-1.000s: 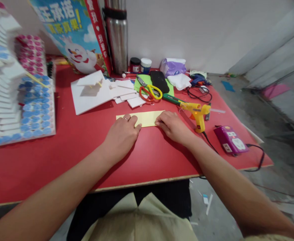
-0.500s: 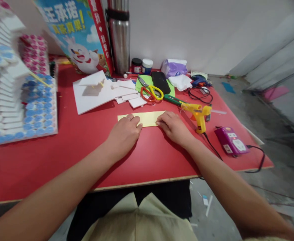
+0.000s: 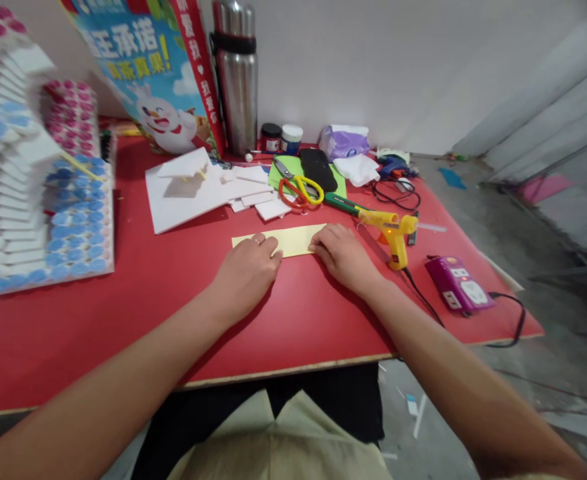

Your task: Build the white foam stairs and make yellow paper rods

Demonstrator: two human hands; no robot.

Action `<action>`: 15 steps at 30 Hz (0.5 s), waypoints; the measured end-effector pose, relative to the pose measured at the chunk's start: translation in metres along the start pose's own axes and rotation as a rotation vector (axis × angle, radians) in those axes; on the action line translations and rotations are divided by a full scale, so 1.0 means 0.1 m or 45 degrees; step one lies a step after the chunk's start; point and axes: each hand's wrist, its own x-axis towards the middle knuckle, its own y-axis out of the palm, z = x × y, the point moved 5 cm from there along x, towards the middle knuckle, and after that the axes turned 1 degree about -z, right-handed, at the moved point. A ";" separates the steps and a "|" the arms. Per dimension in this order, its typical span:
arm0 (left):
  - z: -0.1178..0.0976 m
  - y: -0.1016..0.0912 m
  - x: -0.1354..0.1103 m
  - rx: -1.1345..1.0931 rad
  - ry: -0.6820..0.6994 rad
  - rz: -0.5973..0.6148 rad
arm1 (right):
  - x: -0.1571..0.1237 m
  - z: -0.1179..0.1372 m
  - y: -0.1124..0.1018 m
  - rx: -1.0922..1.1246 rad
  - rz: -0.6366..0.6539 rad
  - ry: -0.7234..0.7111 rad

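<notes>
A pale yellow strip of paper [image 3: 294, 241] lies lengthwise on the red table [image 3: 293, 313]. My left hand [image 3: 248, 270] is closed over its left part, thumb and fingers at the near edge; a ring shows on one finger. At the right end, the bent fingers of my right hand [image 3: 344, 259] grip the strip with thumb and fingertips close together. Just right of that hand lies a yellow hot glue gun [image 3: 393, 230], its orange light lit. Scissors [image 3: 301, 191] with red and yellow handles rest behind the strip.
White board pieces [image 3: 188, 200] lie behind left. A craft model [image 3: 81, 233] of blue and pink rolls stands at left. A steel flask [image 3: 238, 93], a phone [image 3: 318, 168] and tissues [image 3: 344, 142] are at the back. The purple power socket [image 3: 459, 285] sits near the right edge.
The view has shifted slightly. Both hands keep their places on the yellow strip, with almost no visible movement.
</notes>
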 end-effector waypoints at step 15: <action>0.06 0.03 0.01 -0.082 -0.013 -0.108 | -0.05 0.04 -0.03 0.074 0.009 -0.007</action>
